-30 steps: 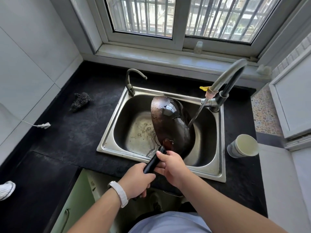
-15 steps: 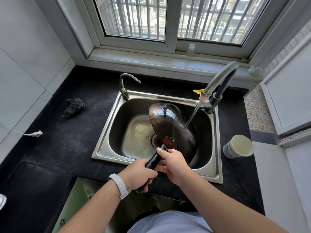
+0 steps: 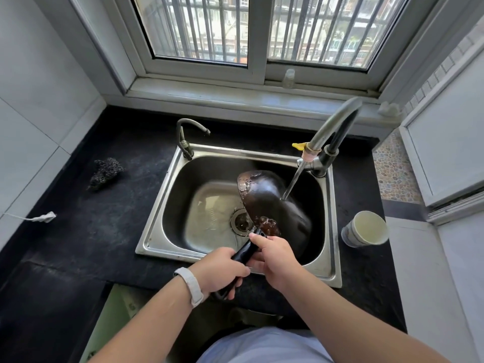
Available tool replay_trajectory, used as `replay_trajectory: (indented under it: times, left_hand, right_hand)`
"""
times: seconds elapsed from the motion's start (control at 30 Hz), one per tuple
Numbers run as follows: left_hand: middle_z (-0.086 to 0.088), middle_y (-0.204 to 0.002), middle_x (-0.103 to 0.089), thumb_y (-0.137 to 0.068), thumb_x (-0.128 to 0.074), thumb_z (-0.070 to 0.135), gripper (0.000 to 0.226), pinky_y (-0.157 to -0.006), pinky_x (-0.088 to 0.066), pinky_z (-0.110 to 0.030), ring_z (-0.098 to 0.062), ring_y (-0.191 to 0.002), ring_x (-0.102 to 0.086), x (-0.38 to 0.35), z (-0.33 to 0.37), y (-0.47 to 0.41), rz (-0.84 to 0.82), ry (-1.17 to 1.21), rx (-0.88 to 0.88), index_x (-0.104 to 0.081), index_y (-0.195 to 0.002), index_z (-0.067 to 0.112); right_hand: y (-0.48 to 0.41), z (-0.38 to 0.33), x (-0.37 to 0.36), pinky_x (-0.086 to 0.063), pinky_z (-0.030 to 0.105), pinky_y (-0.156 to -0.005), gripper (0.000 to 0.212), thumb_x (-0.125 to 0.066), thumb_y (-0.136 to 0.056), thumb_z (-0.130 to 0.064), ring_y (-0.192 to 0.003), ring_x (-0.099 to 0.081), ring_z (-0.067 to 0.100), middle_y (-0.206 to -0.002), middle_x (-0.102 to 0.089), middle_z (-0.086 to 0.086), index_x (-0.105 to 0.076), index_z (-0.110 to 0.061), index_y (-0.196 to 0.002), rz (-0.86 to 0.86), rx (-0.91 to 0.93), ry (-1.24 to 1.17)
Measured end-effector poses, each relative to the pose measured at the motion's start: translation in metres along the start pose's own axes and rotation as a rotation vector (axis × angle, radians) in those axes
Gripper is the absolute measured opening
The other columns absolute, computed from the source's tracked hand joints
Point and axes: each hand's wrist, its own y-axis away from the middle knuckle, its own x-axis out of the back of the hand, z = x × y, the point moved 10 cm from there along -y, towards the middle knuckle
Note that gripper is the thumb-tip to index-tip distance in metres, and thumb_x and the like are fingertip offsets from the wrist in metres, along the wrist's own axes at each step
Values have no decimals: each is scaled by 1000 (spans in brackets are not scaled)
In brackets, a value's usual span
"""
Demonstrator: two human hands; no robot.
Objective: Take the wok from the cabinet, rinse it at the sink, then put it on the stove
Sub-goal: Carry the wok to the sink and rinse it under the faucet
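Since a moment ago the wok (image 3: pixel 272 203) sits lower in the sink (image 3: pixel 167 205), tipped on edge, its hollow facing left over the drain. Water from the faucet (image 3: pixel 332 127) strikes its back. My left hand (image 3: pixel 222 271) wraps the black handle (image 3: pixel 245 251) low down; my right hand (image 3: pixel 275 254) closes around it higher, just below the pan. Beyond my knuckles the wok slants up and away.

The wok (image 3: pixel 272 203) is tilting inside the sink (image 3: pixel 167 205); a scourer (image 3: pixel 104 172) is lying left of the sink, a cup (image 3: pixel 366 229) sitting right, faucet (image 3: pixel 330 132) standing behind.
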Motion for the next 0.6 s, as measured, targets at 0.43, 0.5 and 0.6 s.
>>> replay_trajectory:
  times: [0.43,0.5,0.6]
  left_hand:
    - [-5,-61,-56,-89,-56,7,10,-40,-39,-25,-19,-38,-49,8,-21,10,22,-13,-26,-55,-98,3]
    - [-4,-59,-56,-89,-56,6,6,-40,-39,-25,-20,-38,-49,13,-29,15,34,2,-35,-55,-95,6]
    - [-4,-58,-57,-88,-58,5,7,-41,-39,-26,-21,-38,-49,21,-45,21,55,27,-40,-53,-93,6]
  right_hand:
    - [3,12,-18,-61,37,-67,20,-63,-95,-12,-91,-72,32,-101,-66,20,-58,4,-107,-72,9,53]
    - [3,19,-27,-62,38,-69,21,-63,-95,-13,-90,-72,32,-99,-66,18,-57,3,-107,-95,1,74]
    - [2,30,-38,-62,40,-72,25,-65,-94,-14,-91,-72,33,-99,-67,17,-57,3,-111,-102,-7,139]
